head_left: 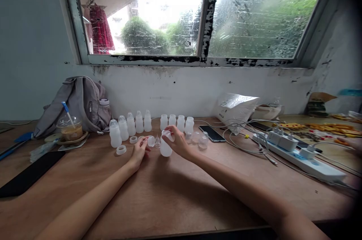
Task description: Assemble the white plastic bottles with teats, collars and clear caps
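As both forearms reach in from the lower edge of the frame, the right hand [177,142] pinches the upper part of a translucent bottle [166,150] at the centre, just above the tabletop's [147,198] bare front portion. Long axis nearly vertical, the bottle points its top upward and its base toward the wood. Left of it, the left hand [138,154] has its fingers drawn together at a small translucent cap [151,141]; whether they grip it cannot be told. A clear conical piece [157,142] stands between cap and bottle. The step in hand appears to be fitting parts to this bottle; the next move would call for a steady body and a level, centred part. Farther back, capped bottles [130,124] form a row at centre left, open-topped bottles [180,122] one at centre right, beneath the window [141,25] across the upper frame.
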### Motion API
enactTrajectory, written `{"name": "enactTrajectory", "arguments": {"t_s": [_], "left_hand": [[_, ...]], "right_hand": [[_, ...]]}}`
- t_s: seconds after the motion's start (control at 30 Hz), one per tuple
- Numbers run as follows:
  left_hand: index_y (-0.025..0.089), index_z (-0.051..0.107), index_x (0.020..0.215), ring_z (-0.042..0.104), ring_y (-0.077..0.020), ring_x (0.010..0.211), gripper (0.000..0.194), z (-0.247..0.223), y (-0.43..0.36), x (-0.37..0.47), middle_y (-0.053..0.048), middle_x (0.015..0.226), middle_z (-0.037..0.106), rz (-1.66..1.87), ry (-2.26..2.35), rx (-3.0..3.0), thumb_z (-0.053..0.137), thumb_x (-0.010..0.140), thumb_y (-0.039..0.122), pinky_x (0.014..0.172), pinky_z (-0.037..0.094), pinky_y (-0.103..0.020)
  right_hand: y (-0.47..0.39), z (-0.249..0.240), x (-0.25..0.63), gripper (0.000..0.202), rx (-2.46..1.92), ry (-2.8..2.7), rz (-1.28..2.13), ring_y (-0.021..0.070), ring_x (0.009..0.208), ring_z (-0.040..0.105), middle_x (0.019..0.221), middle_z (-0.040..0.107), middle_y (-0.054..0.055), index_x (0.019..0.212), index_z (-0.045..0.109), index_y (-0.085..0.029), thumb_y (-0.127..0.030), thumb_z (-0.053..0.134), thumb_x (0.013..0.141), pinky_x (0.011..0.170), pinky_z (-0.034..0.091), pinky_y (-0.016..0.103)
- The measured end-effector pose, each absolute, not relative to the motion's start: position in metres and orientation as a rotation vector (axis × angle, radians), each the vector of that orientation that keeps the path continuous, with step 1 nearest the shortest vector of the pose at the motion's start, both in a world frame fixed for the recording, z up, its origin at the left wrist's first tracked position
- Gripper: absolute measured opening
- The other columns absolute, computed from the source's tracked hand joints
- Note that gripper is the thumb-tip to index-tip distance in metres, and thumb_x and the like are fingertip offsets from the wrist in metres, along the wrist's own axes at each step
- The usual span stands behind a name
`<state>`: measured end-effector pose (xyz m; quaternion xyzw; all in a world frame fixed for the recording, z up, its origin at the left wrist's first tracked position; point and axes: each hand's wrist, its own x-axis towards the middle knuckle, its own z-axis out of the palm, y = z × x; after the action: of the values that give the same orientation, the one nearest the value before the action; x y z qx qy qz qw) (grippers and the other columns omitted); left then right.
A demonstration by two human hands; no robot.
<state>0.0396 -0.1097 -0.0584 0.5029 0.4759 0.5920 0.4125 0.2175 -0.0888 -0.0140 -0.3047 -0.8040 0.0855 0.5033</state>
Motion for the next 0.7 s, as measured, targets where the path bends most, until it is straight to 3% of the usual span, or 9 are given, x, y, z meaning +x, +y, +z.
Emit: {"name": "enactTrajectory", "arguments": {"t_s": [0.1,0.27,0.4,0.53,0.7], "left_hand": [[0.019,0.055,0.096,0.054,-0.0095,0.053,0.032,-0.056,-0.112,0.041,-0.005,0.085,0.055,1.485,1.186,1.287,0.049,0.075,0.041,0.036,0.037,-0.016],[0.019,0.056,0.095,0.053,-0.0099,0.053,0.03,-0.052,-0.117,0.044,-0.003,0.077,0.056,1.467,1.189,1.295,0.049,0.074,0.041,0.037,0.038,-0.016],[0.018,0.055,0.095,0.053,-0.01,0.052,0.031,-0.052,-0.118,0.044,-0.002,0.073,0.055,1.47,1.181,1.279,0.049,0.074,0.04,0.038,0.039,-0.016],[0.017,0.054,0.093,0.051,-0.0092,0.05,0.033,-0.052,-0.117,0.044,-0.001,0.069,0.052,1.506,1.139,1.272,0.051,0.073,0.043,0.038,0.039,-0.017],[0.016,0.055,0.082,0.049,-0.008,0.047,0.033,-0.051,-0.118,0.044,0.003,0.06,0.048,1.535,1.147,1.286,0.053,0.071,0.047,0.038,0.039,-0.016]], "right_hand": [[-0.096,-0.022,0.22,0.022,-0.729,-1.972,0.272,0.0152,0.082,0.052,0.095,0.053,0.005,0.097,0.043,-0.02,-0.028,0.05,0.078,0.074,0.043,0.03],[-0.098,-0.038,0.223,0.056,-0.748,-1.998,0.504,0.0176,0.089,0.052,0.102,0.051,0.007,0.115,0.029,-0.02,-0.035,0.059,0.07,0.076,0.043,0.031],[-0.1,-0.05,0.225,0.05,-0.845,-1.963,0.652,0.0166,0.078,0.055,0.089,0.056,0.003,0.107,0.035,-0.02,-0.039,0.06,0.068,0.067,0.044,0.028],[-0.097,-0.052,0.225,0.039,-0.886,-1.996,0.418,0.0174,0.08,0.053,0.092,0.055,0.004,0.101,0.044,-0.02,-0.041,0.058,0.07,0.07,0.043,0.03],[-0.095,-0.056,0.226,0.038,-0.866,-2.118,0.058,0.0214,0.089,0.049,0.097,0.053,0.006,0.107,0.05,-0.024,-0.034,0.059,0.071,0.078,0.042,0.036]]}}
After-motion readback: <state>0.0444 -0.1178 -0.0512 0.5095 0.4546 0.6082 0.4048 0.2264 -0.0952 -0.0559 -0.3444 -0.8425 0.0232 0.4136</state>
